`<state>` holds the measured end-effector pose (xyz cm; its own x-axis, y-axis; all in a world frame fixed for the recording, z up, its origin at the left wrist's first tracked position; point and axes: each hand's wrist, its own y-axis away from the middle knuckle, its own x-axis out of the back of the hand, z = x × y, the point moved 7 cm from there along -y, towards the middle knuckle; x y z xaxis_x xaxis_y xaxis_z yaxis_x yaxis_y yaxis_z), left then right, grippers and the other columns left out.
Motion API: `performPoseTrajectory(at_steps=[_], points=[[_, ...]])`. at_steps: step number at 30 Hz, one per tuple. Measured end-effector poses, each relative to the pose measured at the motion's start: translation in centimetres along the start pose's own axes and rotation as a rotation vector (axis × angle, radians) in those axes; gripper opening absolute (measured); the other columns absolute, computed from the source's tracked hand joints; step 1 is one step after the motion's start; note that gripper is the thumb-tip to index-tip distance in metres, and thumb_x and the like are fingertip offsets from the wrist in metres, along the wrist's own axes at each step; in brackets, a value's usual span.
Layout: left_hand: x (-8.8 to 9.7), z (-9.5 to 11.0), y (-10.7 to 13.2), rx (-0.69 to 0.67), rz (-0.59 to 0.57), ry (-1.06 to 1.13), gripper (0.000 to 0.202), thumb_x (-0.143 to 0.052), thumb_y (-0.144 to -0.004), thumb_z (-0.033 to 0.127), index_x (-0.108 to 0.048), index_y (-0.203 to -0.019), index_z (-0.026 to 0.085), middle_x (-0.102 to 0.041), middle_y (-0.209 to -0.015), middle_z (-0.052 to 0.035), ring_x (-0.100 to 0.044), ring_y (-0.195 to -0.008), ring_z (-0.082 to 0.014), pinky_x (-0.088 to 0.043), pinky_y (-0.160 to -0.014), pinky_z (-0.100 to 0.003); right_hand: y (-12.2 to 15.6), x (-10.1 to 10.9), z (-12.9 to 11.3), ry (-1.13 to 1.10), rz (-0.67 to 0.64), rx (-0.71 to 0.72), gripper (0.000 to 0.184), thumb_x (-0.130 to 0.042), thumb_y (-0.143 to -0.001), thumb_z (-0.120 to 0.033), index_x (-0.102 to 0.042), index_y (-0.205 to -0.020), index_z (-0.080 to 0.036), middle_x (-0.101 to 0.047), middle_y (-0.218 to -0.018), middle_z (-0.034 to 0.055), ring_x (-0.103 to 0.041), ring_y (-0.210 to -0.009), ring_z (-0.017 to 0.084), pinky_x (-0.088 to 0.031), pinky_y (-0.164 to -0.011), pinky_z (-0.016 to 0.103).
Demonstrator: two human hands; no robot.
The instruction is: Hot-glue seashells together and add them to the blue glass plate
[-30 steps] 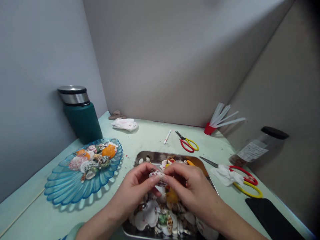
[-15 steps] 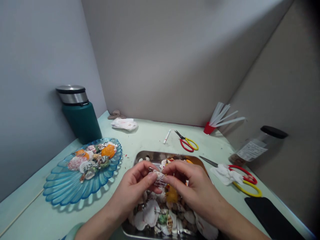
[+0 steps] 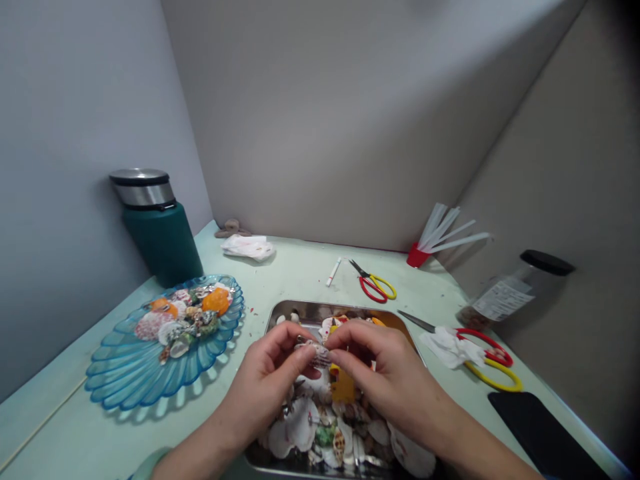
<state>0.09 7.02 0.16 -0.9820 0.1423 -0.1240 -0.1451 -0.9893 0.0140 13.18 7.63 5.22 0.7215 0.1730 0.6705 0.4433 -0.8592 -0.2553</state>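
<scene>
Both hands meet over a steel tray (image 3: 278, 315) heaped with mixed seashells (image 3: 320, 433). My left hand (image 3: 267, 387) and my right hand (image 3: 383, 380) pinch one small speckled shell (image 3: 320, 355) between their fingertips, just above the pile. A small metal piece seems fixed to the shell's left end. To the left, apart from the hands, a blue scalloped plate (image 3: 125, 373) holds several coloured shells (image 3: 187, 317).
A green flask (image 3: 157, 230) stands at the back left. Small scissors (image 3: 375, 285) and a white marker (image 3: 333, 272) lie behind the tray. Larger scissors with a tissue (image 3: 470, 350), a lying jar (image 3: 515, 290), a red cup of sticks (image 3: 435, 240) and a black object (image 3: 540, 437) are on the right.
Both hands have kept their pinch on the speckled shell and turned it slightly, lowering it a little toward the pile. Nothing else has moved.
</scene>
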Motion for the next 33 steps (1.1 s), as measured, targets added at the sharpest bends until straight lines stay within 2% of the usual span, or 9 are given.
performPoseTrajectory(at_steps=[6, 11, 21, 33], points=[[-0.25, 0.12, 0.14, -0.012, -0.021, -0.005, 0.011, -0.06, -0.08, 0.03, -0.059, -0.081, 0.018, -0.059, -0.078, 0.0007, -0.06, -0.07, -0.0137, -0.052, -0.065, -0.024, -0.01, -0.14, -0.12, 0.009, -0.009, -0.014, 0.011, -0.055, -0.083, -0.012, -0.062, -0.079, -0.02, -0.059, -0.07, -0.0028, -0.054, -0.066, 0.012, -0.037, -0.062, 0.024], [-0.27, 0.3, 0.23, -0.008, -0.038, 0.03, 0.013, -0.059, -0.081, 0.03, -0.058, -0.092, 0.021, -0.059, -0.079, 0.0019, -0.06, -0.069, -0.013, -0.051, -0.064, -0.023, -0.02, -0.15, -0.33, 0.011, -0.013, -0.012, 0.012, -0.054, -0.083, -0.012, -0.061, -0.079, -0.02, -0.06, -0.072, -0.0026, -0.054, -0.067, 0.012, -0.037, -0.063, 0.024], [-0.25, 0.01, 0.26, 0.025, -0.059, 0.036, 0.011, -0.056, -0.084, 0.032, -0.057, -0.087, 0.021, -0.057, -0.08, 0.0042, -0.062, -0.065, -0.0101, -0.048, -0.063, -0.02, 0.1, -0.15, -0.34, 0.017, -0.051, -0.021, 0.011, -0.053, -0.083, -0.012, -0.06, -0.08, -0.02, -0.06, -0.073, -0.0025, -0.054, -0.069, 0.012, -0.036, -0.061, 0.023], [-0.28, 0.06, 0.18, 0.002, -0.049, 0.022, 0.009, -0.059, -0.081, 0.028, -0.058, -0.084, 0.019, -0.059, -0.078, 0.0021, -0.059, -0.07, -0.0118, -0.051, -0.065, -0.022, -0.03, -0.06, -0.08, 0.02, -0.009, -0.008, 0.012, -0.056, -0.082, -0.01, -0.061, -0.077, -0.02, -0.06, -0.07, -0.0034, -0.054, -0.067, 0.012, -0.037, -0.062, 0.024]])
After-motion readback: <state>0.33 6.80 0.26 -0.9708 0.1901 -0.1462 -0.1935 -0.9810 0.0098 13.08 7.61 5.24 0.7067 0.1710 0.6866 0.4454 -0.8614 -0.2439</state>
